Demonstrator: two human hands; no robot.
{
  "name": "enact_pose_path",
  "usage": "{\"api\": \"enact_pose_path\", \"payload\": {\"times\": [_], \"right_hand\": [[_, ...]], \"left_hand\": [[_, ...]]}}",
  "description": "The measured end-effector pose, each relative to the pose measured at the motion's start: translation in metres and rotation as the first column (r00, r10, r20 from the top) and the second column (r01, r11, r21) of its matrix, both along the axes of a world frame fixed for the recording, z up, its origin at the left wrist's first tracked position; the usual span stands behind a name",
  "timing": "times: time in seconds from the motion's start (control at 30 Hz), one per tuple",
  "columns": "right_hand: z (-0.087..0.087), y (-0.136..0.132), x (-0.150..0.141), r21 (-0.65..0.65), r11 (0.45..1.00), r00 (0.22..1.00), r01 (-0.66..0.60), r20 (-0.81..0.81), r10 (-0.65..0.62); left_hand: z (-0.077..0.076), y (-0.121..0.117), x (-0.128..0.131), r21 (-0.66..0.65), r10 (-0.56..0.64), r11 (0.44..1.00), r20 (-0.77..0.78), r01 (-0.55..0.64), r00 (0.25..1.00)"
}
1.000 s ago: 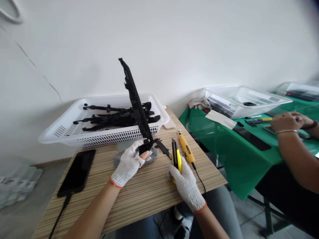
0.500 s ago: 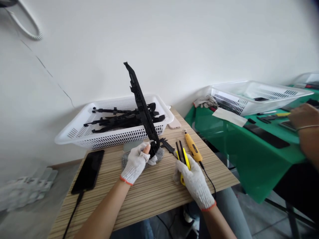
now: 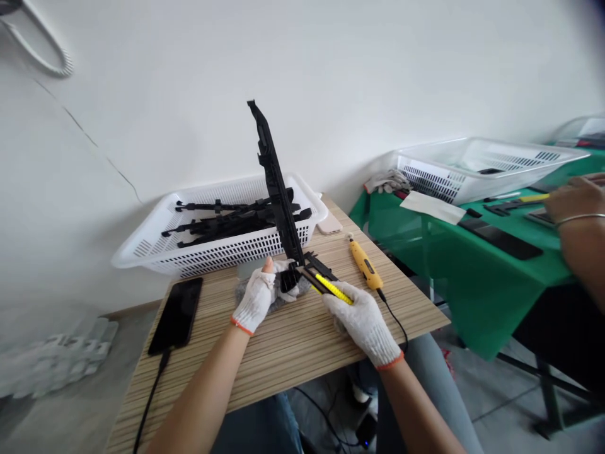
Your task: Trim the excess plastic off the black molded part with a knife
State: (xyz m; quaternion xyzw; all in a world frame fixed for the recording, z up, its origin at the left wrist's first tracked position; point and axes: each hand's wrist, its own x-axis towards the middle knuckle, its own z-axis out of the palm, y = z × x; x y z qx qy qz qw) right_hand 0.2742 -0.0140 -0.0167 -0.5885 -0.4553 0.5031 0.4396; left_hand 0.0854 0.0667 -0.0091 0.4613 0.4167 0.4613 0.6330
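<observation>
A long black plastic part (image 3: pixel 278 195) stands nearly upright, and my left hand (image 3: pixel 258 296), in a white knitted glove with a bare thumb tip, is closed round its lower end. My right hand (image 3: pixel 362 318), gloved too, grips a yellow utility knife (image 3: pixel 333 289). The knife's front end points left and is at the foot of the black part; whether the blade touches it I cannot tell. Under the part lies a grey cloth bundle (image 3: pixel 302 289), partly hidden by my left hand. Behind the knife a dark caliper (image 3: pixel 322 265) lies on the table.
A white basket (image 3: pixel 208 255) of several black parts stands behind my hands. On the wooden table (image 3: pixel 265 366) lie a yellow rotary tool (image 3: pixel 365 263), a phone (image 3: pixel 177 315) and a pale phone (image 3: pixel 329 222). At right, another person's hand (image 3: pixel 576 205) is over a green-covered table (image 3: pixel 472 284).
My right hand has turned the utility knife leftward and brought its front end to the lower end of the black part. The part has become slightly more upright.
</observation>
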Motion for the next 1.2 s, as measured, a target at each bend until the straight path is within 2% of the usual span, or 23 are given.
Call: {"api": "enact_pose_path", "payload": {"times": [0.2, 0.33, 0.47, 0.57, 0.67, 0.77, 0.87, 0.93, 1.0, 1.2], "right_hand": [[-0.002, 0.0, 0.004, 0.101, 0.993, 0.982, -0.061, 0.184, 0.041], [0.0, 0.0, 0.003, 0.086, 0.993, 0.974, -0.086, 0.216, 0.066], [0.002, 0.001, 0.003, 0.089, 0.994, 0.972, -0.067, 0.232, 0.045], [0.002, 0.0, 0.004, 0.084, 0.993, 0.973, -0.087, 0.223, 0.066], [0.002, 0.0, 0.004, 0.085, 0.992, 0.974, -0.093, 0.214, 0.073], [0.003, 0.0, 0.003, 0.071, 0.993, 0.971, -0.091, 0.226, 0.072], [0.002, 0.002, 0.003, 0.053, 0.996, 0.977, -0.073, 0.202, 0.061], [0.0, 0.003, 0.004, 0.035, 0.998, 0.985, -0.053, 0.164, 0.046], [-0.002, 0.004, 0.005, 0.012, 0.999, 0.991, -0.046, 0.128, 0.044], [-0.005, 0.004, 0.006, -0.012, 0.999, 0.994, -0.043, 0.103, 0.044]], "left_hand": [[0.005, -0.002, 0.0, 0.023, 0.049, 0.999, -0.006, -0.049, 0.999], [0.004, 0.0, -0.002, 0.177, 0.146, 0.976, -0.106, -0.126, 0.984], [0.005, -0.001, -0.005, 0.301, 0.192, 0.948, -0.287, -0.101, 0.938], [0.008, -0.003, -0.006, 0.431, 0.277, 0.898, -0.395, -0.089, 0.876], [0.011, -0.004, -0.007, 0.497, 0.315, 0.867, -0.47, -0.048, 0.824], [0.011, -0.004, -0.008, 0.501, 0.307, 0.865, -0.501, -0.018, 0.809], [0.009, -0.001, -0.01, 0.45, 0.187, 0.888, -0.538, 0.093, 0.822], [0.008, 0.002, -0.013, 0.438, 0.116, 0.878, -0.582, 0.191, 0.805], [0.007, 0.003, -0.016, 0.47, 0.126, 0.845, -0.639, 0.255, 0.759], [0.009, 0.003, -0.024, 0.55, 0.276, 0.743, -0.772, 0.382, 0.573]]}}
